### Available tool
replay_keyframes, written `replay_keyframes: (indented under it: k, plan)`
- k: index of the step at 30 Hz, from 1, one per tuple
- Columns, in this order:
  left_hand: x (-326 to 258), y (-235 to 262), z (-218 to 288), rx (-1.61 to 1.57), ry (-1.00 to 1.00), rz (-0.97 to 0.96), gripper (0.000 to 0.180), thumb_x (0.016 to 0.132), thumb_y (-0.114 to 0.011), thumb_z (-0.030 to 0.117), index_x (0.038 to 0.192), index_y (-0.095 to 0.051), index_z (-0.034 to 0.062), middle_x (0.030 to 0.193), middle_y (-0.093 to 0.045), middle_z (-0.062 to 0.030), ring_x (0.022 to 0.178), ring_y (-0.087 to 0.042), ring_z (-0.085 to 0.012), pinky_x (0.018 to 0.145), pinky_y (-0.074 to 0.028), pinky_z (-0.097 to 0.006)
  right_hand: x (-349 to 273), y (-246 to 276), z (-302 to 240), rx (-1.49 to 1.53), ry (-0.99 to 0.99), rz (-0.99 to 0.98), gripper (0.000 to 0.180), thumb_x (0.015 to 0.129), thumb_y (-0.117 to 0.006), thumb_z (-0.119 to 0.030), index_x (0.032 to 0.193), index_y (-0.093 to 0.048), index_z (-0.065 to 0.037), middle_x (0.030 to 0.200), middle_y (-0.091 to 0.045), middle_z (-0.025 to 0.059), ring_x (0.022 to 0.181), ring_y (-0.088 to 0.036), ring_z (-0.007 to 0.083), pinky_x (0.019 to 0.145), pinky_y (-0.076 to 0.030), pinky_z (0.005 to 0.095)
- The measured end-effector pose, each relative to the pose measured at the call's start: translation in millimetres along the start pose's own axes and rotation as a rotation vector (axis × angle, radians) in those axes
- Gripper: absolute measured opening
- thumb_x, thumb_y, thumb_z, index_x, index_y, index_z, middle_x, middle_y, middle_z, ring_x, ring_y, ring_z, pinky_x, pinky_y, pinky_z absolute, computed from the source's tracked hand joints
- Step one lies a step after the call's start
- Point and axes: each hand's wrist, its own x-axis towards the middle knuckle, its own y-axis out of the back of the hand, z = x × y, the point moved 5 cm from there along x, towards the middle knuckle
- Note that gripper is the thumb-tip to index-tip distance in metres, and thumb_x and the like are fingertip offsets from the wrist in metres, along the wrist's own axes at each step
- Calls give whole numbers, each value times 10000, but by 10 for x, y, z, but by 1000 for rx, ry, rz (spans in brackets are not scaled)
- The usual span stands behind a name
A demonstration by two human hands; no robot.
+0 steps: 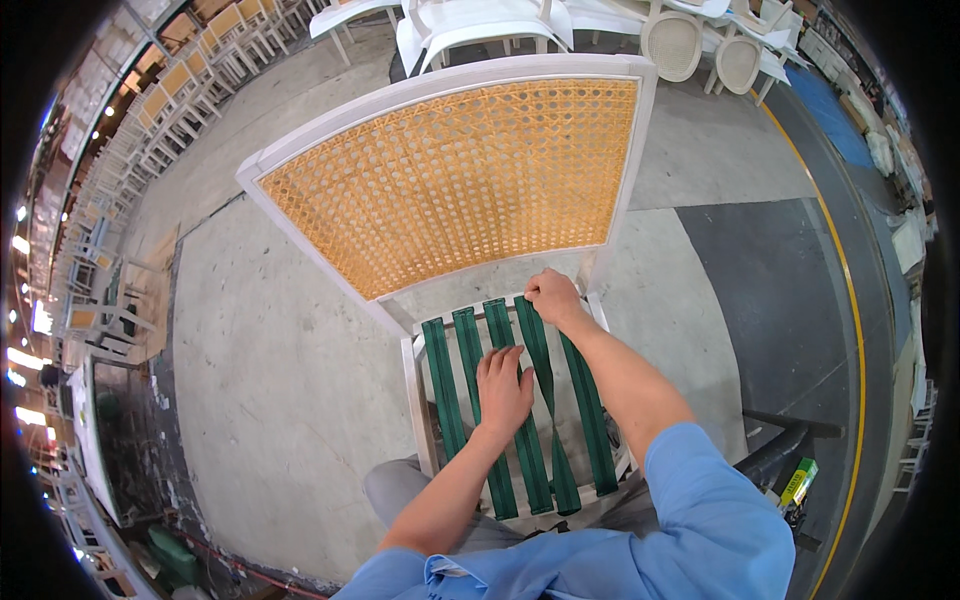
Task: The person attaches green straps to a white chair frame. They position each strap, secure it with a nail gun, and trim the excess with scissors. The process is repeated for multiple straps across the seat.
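Note:
In front of me stands a chair with a whitewashed wooden frame [410,385] and a woven cane back panel [470,170]. Several dark green webbing straps run front to back over its open seat. At the back rail my right hand [553,297] pinches the far end of one webbing strap [540,350], which has a twist partway along. My left hand [505,392] lies over a neighbouring strap [530,460], its fingers apart and loosely bent. The outer straps, at left [445,390] and right [590,420], lie flat.
White chairs [485,30] stand at the far side. A long row of cane-backed chairs [190,80] lines the left. At lower right, a green and yellow box [798,483] sits beside a dark stand [790,440]. A yellow line [850,300] crosses the floor at right.

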Motion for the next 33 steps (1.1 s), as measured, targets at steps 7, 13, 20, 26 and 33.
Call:
replay_keyframes:
  k: [7,13,20,26,33]
  plan:
    - [596,-402,-178,266,-40,-166,578,1007,-660,229,1545,-527,62,1656,-451,-133,1580,-287,-470,1295,-214,-599,35,-3,22,76,-65,14,120,825,-828,-181,914,-797,-108,992,-723,169,956,-715,360,853,-575,464]
    - [691,-590,-257,344,8,-283,724,1029,-639,305,1664,-369,86,1753,-303,-79,1622,-185,-456,1319,-147,-591,89,16,57,-2,-73,-6,129,831,-842,-210,919,-805,-124,1019,-719,147,956,-715,349,860,-575,464]
    - [668,-625,-258,393,28,-302,759,1020,-654,318,1683,-341,122,1769,-261,-42,1632,-173,-428,1321,-143,-584,-206,300,111,247,-5,8,245,944,-766,-212,1159,-805,-101,1117,-742,169,1053,-724,336,925,-570,433]
    - [657,-586,-232,349,-38,-202,763,1009,-657,301,1680,-342,119,1770,-256,-53,1622,-188,-455,1314,-145,-609,-2437,1452,1273,581,-372,359,237,1026,-707,-146,1200,-765,4,1049,-764,67,938,-693,131,862,-558,293]
    - [643,-565,-187,350,-20,-206,767,1016,-650,301,1685,-321,123,1773,-243,-50,1622,-175,-463,1310,-132,-626,-5980,2610,2160,-405,-1300,481,361,945,-704,-263,1068,-689,76,1012,-739,288,1008,-720,468,902,-548,514]
